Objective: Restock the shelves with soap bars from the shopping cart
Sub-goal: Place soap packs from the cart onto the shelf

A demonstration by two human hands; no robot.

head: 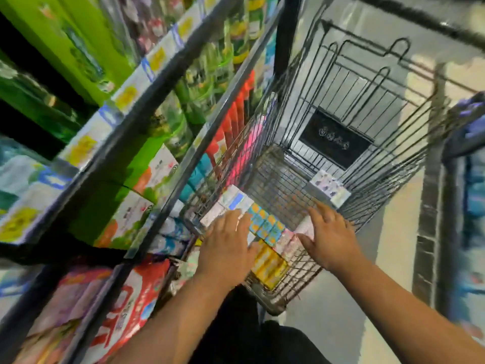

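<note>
Restocking looks well short of done: many small colourful cardboard soap-bar boxes (266,227) lie in the grey wire shopping cart (367,132) beside the stocked metal shelves (162,82), while the left grip (228,245) and right grip (330,240) reach over them released, fingers spread, grasping nothing.

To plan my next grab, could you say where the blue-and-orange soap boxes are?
Head view: the blue-and-orange soap boxes lie in the shopping cart, between left hand and right hand, beyond the yellow boxes.
</note>
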